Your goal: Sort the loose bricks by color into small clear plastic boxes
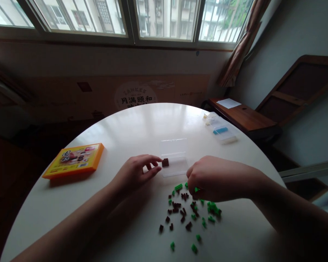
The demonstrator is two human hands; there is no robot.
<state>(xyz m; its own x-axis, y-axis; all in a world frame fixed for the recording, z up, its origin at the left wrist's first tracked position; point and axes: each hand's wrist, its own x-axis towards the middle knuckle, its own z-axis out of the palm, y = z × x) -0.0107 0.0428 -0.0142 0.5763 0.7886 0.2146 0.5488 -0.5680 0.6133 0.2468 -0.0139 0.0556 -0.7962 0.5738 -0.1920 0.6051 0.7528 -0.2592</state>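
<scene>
A clear plastic case lies with its lid raised in the middle of the table. Inside its left end sits a block of dark brown bricks. My left hand is at the case's left edge, fingers apart, its fingertips close to the brown block; whether they touch it I cannot tell. Over the scattered pieces, my right hand has its fingers curled down and together, and what they pinch is hidden. Loose green bricks and brown bricks spread over the table below and around it.
An orange and yellow box lies on the left of the white round table. Another clear case with a blue piece stands at the far right edge. Beyond it is a wooden chair with paper on it.
</scene>
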